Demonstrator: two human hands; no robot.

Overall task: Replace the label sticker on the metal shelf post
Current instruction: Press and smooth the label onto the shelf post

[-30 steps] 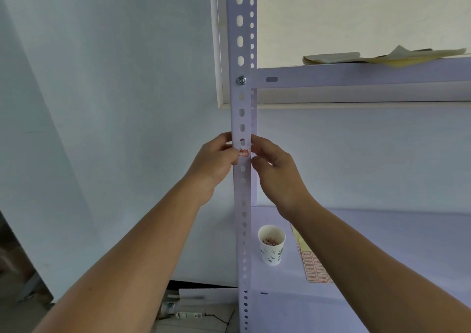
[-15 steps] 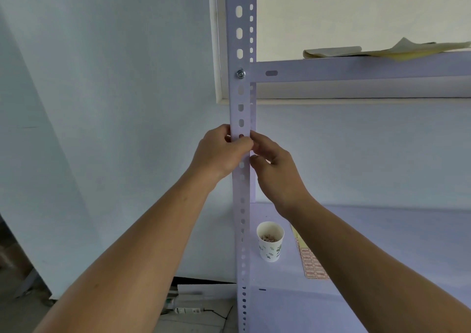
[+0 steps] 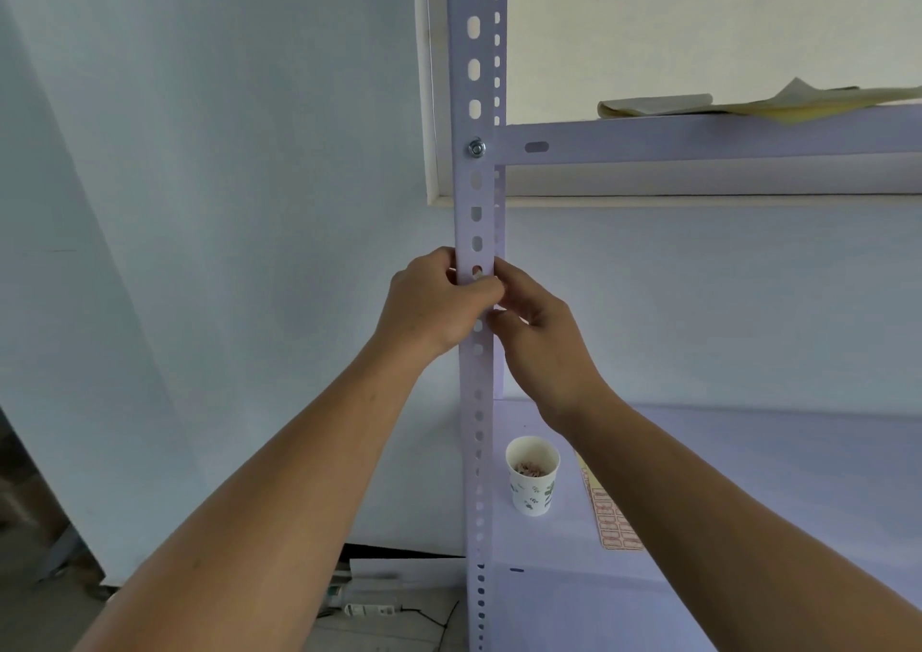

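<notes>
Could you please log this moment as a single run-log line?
stage: pressing at label spot | left hand: thumb across shelf post | right hand: fingertips at post edge | sticker: hidden | paper cup: on shelf

I see a paper cup (image 3: 532, 477) standing on the lower shelf (image 3: 798, 452), folded yellowish papers (image 3: 748, 105) on the upper shelf (image 3: 698, 140), and a power strip (image 3: 369, 609) on the floor.

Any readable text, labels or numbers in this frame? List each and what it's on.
None legible.
Sticker sheet on the lower shelf: rows of red print, too small to read.
Paper cup: leaf pattern only, no words.
Shelf post: no marking visible; both hands cover the label spot.
</notes>
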